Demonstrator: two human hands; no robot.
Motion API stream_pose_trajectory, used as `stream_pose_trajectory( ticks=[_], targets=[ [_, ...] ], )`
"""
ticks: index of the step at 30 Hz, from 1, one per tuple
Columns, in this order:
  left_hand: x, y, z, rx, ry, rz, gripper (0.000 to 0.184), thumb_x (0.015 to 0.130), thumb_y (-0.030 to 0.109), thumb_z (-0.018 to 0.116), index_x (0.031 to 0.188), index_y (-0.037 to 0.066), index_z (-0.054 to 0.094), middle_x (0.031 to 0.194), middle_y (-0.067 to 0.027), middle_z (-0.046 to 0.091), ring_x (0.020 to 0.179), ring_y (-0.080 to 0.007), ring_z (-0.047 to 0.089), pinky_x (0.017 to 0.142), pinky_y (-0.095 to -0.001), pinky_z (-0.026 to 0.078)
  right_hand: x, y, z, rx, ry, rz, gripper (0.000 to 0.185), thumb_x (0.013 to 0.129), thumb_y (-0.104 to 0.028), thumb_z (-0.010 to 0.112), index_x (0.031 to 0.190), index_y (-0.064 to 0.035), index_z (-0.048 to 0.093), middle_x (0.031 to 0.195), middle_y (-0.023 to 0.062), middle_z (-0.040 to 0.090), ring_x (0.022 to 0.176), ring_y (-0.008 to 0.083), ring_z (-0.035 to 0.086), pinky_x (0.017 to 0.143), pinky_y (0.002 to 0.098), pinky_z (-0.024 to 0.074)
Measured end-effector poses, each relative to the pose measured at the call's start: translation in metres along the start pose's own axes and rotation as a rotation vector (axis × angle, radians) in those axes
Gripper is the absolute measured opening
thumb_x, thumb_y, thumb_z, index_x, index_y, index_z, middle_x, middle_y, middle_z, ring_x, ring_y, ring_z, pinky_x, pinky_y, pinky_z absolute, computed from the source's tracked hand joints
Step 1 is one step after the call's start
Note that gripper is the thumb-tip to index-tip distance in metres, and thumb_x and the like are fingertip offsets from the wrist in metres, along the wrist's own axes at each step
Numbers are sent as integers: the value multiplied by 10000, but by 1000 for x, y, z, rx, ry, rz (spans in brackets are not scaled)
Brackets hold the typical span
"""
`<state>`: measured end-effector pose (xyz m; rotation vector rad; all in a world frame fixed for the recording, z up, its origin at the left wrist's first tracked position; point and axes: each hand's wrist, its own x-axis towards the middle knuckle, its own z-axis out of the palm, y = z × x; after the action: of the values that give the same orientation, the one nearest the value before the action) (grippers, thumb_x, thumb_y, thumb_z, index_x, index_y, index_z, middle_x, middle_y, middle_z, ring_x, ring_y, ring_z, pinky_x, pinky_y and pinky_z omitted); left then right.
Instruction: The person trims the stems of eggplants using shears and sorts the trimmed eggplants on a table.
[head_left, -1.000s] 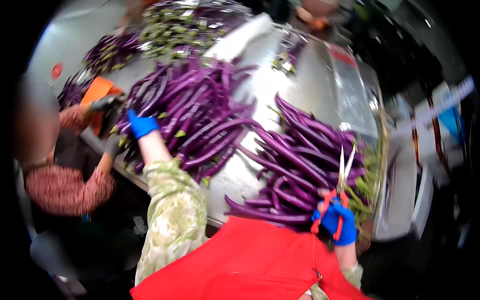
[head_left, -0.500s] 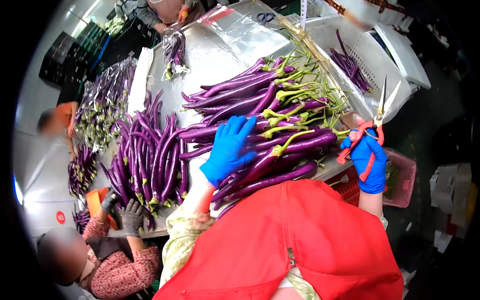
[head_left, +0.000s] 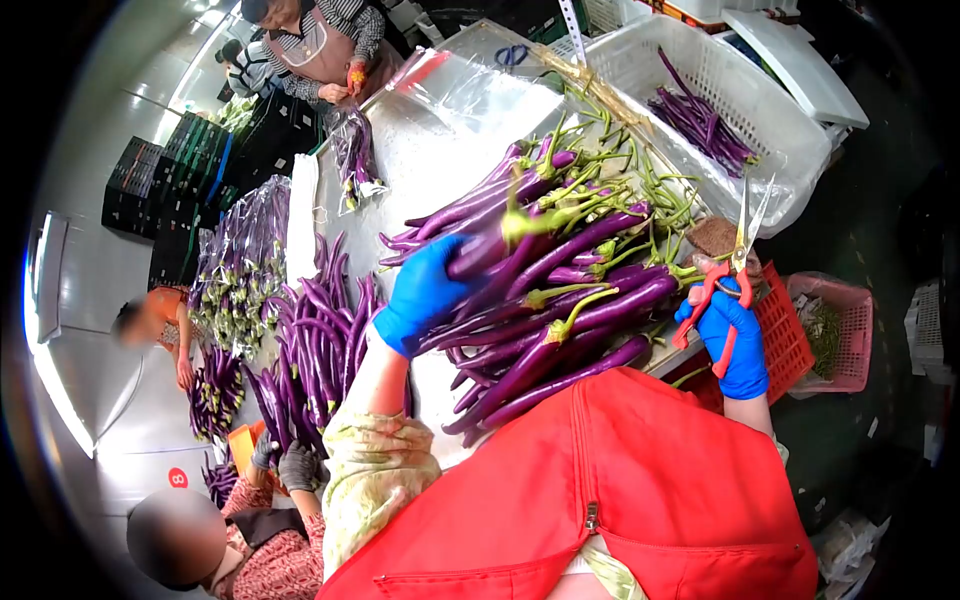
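Observation:
Purple eggplants with green stems (head_left: 590, 290) lie in a pile on the metal table (head_left: 430, 150). My left hand (head_left: 425, 295), in a blue glove, is wrapped round an eggplant (head_left: 485, 250) whose stem end is blurred by motion above the pile. To the right of the pile my right hand (head_left: 728, 335), also gloved in blue, holds red-handled scissors (head_left: 738, 262) with the blades pointing up and parted. Left of my left hand lies a second heap of eggplants (head_left: 325, 335).
Co-workers stand at the left (head_left: 275, 550), far left (head_left: 165, 310) and top (head_left: 325, 50). Bagged eggplants (head_left: 240, 270) lie beyond the second heap. At the right are a white crate (head_left: 790, 130), a red crate (head_left: 785, 335) and a pink basket (head_left: 850, 350).
My left hand has moved slightly left and up from lying on the pile and now grips an eggplant. My right hand keeps the scissors. A co-worker's gloved hands have moved onto the left heap.

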<state>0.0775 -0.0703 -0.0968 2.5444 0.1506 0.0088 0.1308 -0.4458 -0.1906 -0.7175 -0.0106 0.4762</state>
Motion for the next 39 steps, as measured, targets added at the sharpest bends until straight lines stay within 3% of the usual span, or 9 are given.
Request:
stream_pose_trajectory(
  ticks=[5, 7, 16, 21, 24, 31, 32, 35, 39],
  targets=[
    [39, 24, 36, 266, -215, -72, 367, 708, 295, 666, 964, 36, 620, 919, -218, 632, 826, -390, 621, 705, -436, 503, 6, 12, 2, 114, -30, 49, 430, 849, -151, 578, 1229, -5, 439, 872, 111, 566, 790, 243, 574, 735, 379, 484],
    [36, 5, 64, 357, -52, 39, 330, 680, 252, 676, 916, 37, 590, 892, -217, 623, 811, -387, 617, 711, -459, 489, 12, 22, -3, 39, -13, 37, 417, 838, -154, 586, 1205, -14, 444, 839, 106, 560, 776, 243, 576, 706, 374, 489],
    [18, -17, 66, 188, -230, 4, 514, 712, 289, 652, 1197, 151, 548, 1054, -188, 623, 957, -380, 591, 822, -433, 478, 16, 13, -1, -96, 19, 46, 502, 844, -116, 570, 1292, 12, 384, 903, 130, 572, 788, 247, 587, 728, 383, 496],
    [43, -34, 52, -118, -462, 145, 722, 623, 120, 746, 1282, 27, 466, 1137, -141, 605, 1051, -209, 560, 913, -324, 441, 31, 23, 8, -22, -115, 115, 414, 847, -113, 556, 1232, -10, 442, 911, 109, 576, 817, 231, 580, 751, 364, 478],
    [55, -27, 56, -70, -712, 2, 761, 611, 76, 740, 1310, 20, 444, 1208, -109, 560, 1095, -178, 513, 943, -316, 423, 30, 22, 13, -94, -159, 107, 409, 852, -141, 567, 1221, -3, 457, 922, 95, 579, 831, 212, 577, 761, 339, 469],
    [50, 5, 44, -382, -689, -49, 834, 634, 36, 716, 1383, 42, 351, 1260, -93, 535, 1152, -173, 491, 999, -302, 377, 14, 14, 11, -140, 1, 90, 529, 856, -151, 587, 1310, 27, 380, 927, 101, 581, 847, 206, 583, 782, 317, 469],
    [51, 2, 44, -374, -700, -24, 894, 632, 206, 777, 1391, 53, 329, 1237, -167, 549, 1141, -245, 523, 987, -322, 381, 15, 12, 10, -135, -11, 83, 542, 856, -146, 587, 1319, 26, 364, 929, 104, 578, 843, 205, 581, 781, 315, 472],
    [47, 10, 45, -42, -578, 129, 860, 643, 81, 724, 1402, 62, 320, 1271, -127, 530, 1184, -191, 481, 1009, -307, 364, 14, 6, 20, -184, 20, 42, 532, 855, -144, 590, 1312, 27, 378, 921, 99, 577, 841, 201, 581, 769, 312, 475],
    [47, 4, 55, -95, -520, 268, 923, 616, 91, 717, 1427, 95, 276, 1323, -137, 494, 1198, -208, 479, 1006, -308, 362, 23, 7, 25, -218, -52, 54, 517, 868, -137, 560, 1320, 24, 366, 934, 110, 572, 859, 224, 583, 801, 350, 474]
  ],
)
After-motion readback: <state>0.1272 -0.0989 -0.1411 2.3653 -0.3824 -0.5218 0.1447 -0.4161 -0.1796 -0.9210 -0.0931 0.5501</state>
